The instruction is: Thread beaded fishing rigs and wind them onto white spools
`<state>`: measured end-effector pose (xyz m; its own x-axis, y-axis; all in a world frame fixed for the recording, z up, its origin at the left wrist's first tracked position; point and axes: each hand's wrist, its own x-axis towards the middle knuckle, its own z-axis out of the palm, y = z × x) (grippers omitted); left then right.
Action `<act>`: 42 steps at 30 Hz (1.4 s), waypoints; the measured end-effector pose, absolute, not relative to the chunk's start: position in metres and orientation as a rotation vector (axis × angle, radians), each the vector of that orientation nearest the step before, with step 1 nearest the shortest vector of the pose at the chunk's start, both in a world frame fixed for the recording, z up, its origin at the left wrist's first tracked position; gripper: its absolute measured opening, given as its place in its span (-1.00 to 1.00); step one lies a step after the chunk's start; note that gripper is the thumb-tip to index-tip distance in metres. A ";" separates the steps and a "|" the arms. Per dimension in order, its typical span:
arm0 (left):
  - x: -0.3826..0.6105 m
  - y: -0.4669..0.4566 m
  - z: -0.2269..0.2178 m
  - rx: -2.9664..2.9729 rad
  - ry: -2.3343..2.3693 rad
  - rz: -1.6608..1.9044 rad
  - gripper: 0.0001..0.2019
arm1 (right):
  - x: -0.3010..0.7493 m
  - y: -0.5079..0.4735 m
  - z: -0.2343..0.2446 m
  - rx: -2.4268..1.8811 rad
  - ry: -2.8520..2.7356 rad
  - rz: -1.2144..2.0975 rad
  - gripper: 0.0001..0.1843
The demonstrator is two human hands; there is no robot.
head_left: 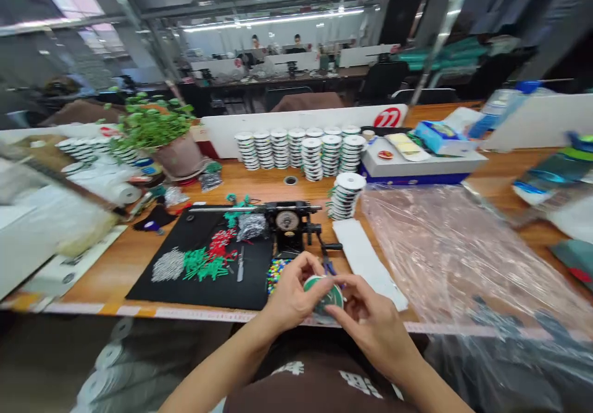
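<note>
Both my hands hold a small round spool [330, 300] with a green face and pale rim, just over the table's front edge. My left hand [296, 289] grips its left side, fingers curled, thumb across the face. From the right, my right hand [365, 308] pinches the spool's edge between thumb and fingers. Behind my hands stands a black hand-cranked winding machine [288, 225] with a dial and a side crank [331, 246]. Multicoloured beads [277, 272] lie next to my left hand. A dark-handled tool [328, 266] shows partly behind my fingers.
A black mat [194, 228] bears green, red and silver small parts and a small blade-like tool [240, 265]. White spools stand in stacks [347, 194] behind the machine. Right lie a white strip [365, 258] and clear plastic sheeting [445, 240]. A potted plant [176, 154] stands back left.
</note>
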<state>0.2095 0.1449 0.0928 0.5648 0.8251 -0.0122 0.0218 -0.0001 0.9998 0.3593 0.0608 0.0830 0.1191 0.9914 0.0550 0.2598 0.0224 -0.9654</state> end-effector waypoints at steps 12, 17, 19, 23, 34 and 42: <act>0.093 0.133 0.067 2.363 1.685 0.881 -0.86 | 0.326 0.074 0.059 -1.344 -1.188 1.373 -0.52; 0.071 0.165 0.044 2.613 1.655 0.528 -0.77 | 0.311 0.081 0.056 -1.336 -1.279 1.380 -0.53; 0.064 0.178 0.041 2.644 1.648 0.513 -0.77 | 0.308 0.080 0.054 -1.347 -1.264 1.390 -0.52; 0.045 0.204 0.040 2.685 1.593 0.540 -0.77 | 0.302 0.079 0.051 -1.331 -1.157 1.487 -0.51; 0.031 0.219 0.046 2.666 1.536 0.744 -0.80 | 0.297 0.101 0.066 -1.309 -1.116 1.517 -0.50; 0.051 0.151 0.039 2.627 1.351 0.874 -0.77 | 0.314 0.091 0.078 -1.387 -0.954 1.432 -0.44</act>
